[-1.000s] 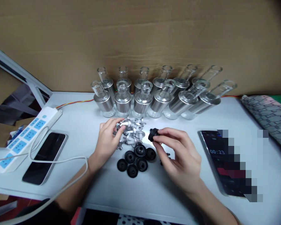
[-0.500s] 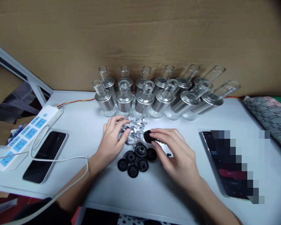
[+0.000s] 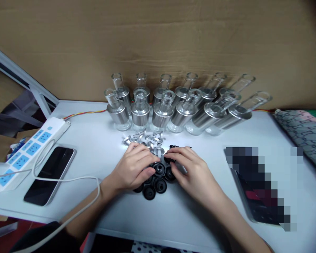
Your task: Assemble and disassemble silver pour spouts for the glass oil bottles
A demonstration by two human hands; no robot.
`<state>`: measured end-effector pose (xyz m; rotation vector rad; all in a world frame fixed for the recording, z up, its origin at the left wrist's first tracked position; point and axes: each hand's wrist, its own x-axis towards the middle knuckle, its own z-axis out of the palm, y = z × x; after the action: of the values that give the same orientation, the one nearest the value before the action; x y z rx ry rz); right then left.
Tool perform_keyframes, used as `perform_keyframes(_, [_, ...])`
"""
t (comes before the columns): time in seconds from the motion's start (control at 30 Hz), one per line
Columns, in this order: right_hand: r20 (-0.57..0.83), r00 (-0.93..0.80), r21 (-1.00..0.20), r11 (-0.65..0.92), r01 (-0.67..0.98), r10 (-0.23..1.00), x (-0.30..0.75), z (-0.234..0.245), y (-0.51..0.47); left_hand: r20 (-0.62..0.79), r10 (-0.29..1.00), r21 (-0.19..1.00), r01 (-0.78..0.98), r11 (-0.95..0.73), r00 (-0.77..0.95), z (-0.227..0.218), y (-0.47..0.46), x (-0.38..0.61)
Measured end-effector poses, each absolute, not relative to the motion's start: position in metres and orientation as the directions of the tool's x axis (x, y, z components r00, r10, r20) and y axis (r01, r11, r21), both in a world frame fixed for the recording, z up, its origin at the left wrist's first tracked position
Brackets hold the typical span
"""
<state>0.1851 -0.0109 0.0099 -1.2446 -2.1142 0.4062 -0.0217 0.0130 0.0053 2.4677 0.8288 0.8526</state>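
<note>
My left hand (image 3: 133,168) and my right hand (image 3: 191,170) meet over a small heap of round black caps (image 3: 158,181) at the middle of the white table (image 3: 100,147). The fingers of both hands curl inward around a black cap (image 3: 168,159) and a silver metal piece pinched between them. Just beyond the hands lies a scatter of silver metal collars (image 3: 144,138). Behind that stand two rows of clear glass bottles with silver bodies (image 3: 163,109). What the left fingertips grip is partly hidden.
A white power strip with blue sockets (image 3: 28,149) and its cable (image 3: 68,179) lie at the left, beside a dark phone (image 3: 50,174). Another phone (image 3: 255,186) lies at the right, partly pixelated. A patterned pouch (image 3: 302,137) rests at far right. Brown cardboard (image 3: 158,42) backs the table.
My left hand left the silver collars and came toward me over the black caps. My right hand brought its black cap left and down, so both hands now meet.
</note>
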Motion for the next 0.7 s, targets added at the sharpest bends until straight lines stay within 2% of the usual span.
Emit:
perform_keyframes(0.17, [0.365, -0.348, -0.54, 0.501, 0.677, 0.864, 0.1848, 0.0109, -0.011, 0.447, 0.675, 0.525, 0.439, -0.729, 0.588, 0.0052, 0.0135, -0.0221])
perform_keyframes(0.4, [0.264, -0.394, -0.492, 0.474, 0.73, 0.88, 0.1864, 0.0082, -0.0094, 0.462, 0.707, 0.538, 0.465, -0.703, 0.535, 0.0044, 0.0127, -0.0223])
perform_keyframes(0.7, [0.192, -0.372, -0.6, 0.408, 0.688, 0.908, 0.1838, 0.0092, -0.0124, 0.47, 0.693, 0.512, 0.472, -0.718, 0.546, 0.0082, 0.0131, -0.0209])
